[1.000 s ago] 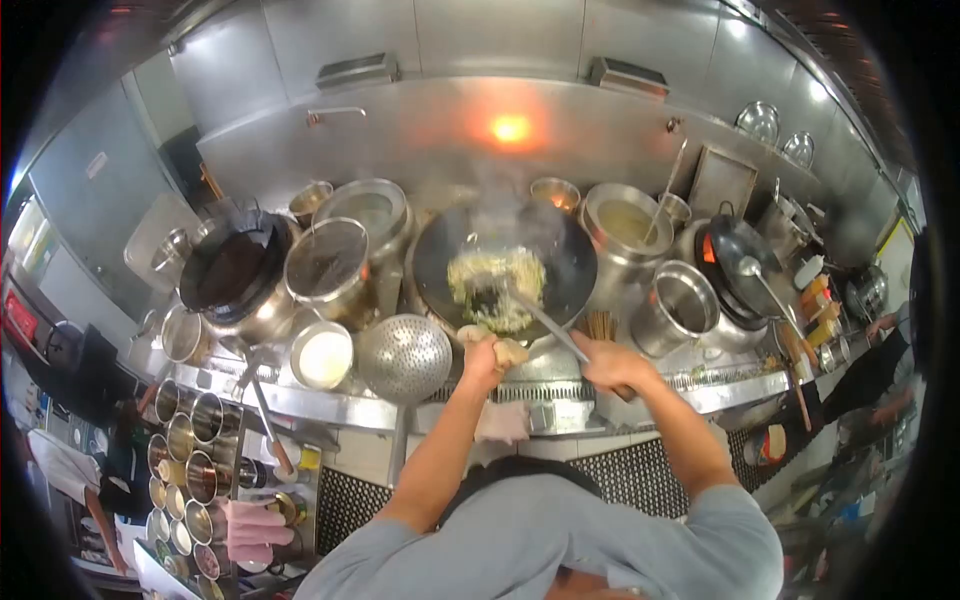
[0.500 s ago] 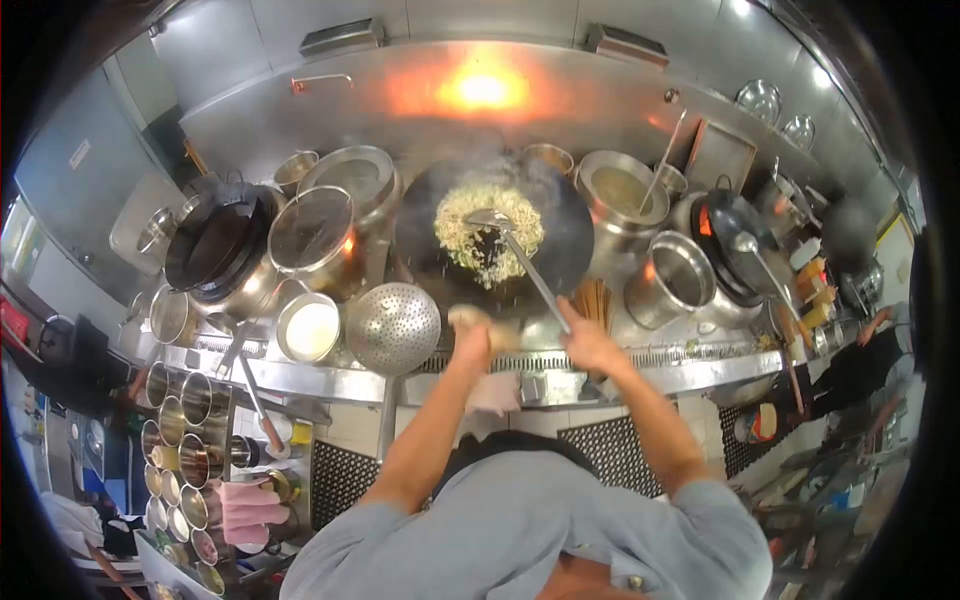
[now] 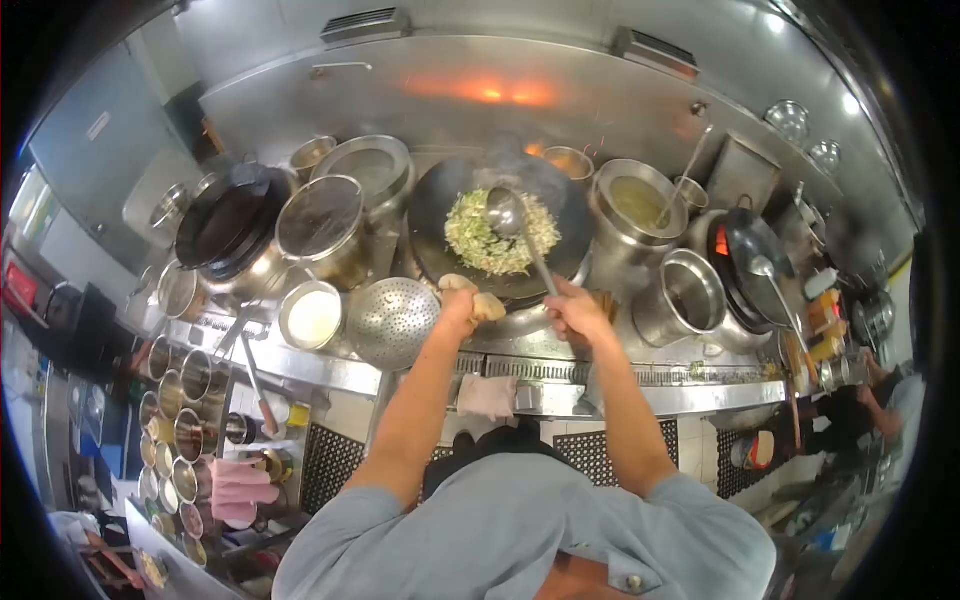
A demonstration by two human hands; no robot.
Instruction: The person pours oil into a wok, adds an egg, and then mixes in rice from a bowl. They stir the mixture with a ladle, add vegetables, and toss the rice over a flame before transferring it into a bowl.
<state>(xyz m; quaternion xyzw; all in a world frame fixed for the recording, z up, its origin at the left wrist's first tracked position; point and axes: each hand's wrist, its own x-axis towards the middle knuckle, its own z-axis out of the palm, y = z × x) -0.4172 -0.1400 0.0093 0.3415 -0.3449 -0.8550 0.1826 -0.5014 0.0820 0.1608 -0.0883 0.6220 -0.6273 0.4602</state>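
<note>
A large dark wok [image 3: 428,235] sits on the range in front of me, with chopped pale and green food [image 3: 480,250] in it, perhaps rice or noodles with greens. My left hand [image 3: 460,312] is closed on a folded beige cloth [image 3: 488,306] at the wok's near left rim. Whether the fingers grip the rim through the cloth is hidden. In my right hand [image 3: 580,314] is the handle of a metal ladle [image 3: 506,213], whose bowl rests among the food. Left of the wok, near my left hand, lies a perforated strainer [image 3: 392,322].
A pot of white liquid [image 3: 310,316] and a covered pot [image 3: 320,225] stand at left. To the right are a pot of yellowish liquid [image 3: 636,203], a tall steel pot [image 3: 680,290] and another wok [image 3: 757,250]. Someone's arm [image 3: 880,410] shows at far right.
The ladle's bowl has turned and shifted in the food, which has spread differently and shows more green. My right hand has come closer to the left. The glow on the back wall has dimmed.
</note>
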